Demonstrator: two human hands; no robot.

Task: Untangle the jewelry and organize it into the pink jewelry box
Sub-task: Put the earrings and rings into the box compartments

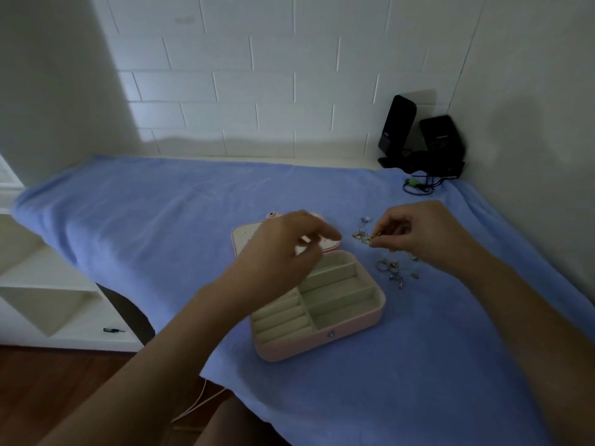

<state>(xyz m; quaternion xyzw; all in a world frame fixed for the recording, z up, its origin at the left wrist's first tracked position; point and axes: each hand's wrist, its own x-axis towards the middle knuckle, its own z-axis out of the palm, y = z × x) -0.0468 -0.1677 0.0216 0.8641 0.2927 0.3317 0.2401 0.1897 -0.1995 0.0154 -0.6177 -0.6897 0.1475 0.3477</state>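
Centre frame, box [322, 344] lies open.
My right grip [415, 235] pinches a gold piece [374, 236]; left grip [286, 249] hangs released.

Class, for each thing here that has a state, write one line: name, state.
Pink rectangular jewelry box: lid open, visible cream compartments empty.
Small gold jewelry piece: pinched by right hand.
Left hand: above the box lid, holding nothing.
Loose metal jewelry: scattered on blue towel.

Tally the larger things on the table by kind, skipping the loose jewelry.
Pink rectangular jewelry box, lid open: 1
Black upright speakers: 2
Blue terry towel: 1
Total: 4
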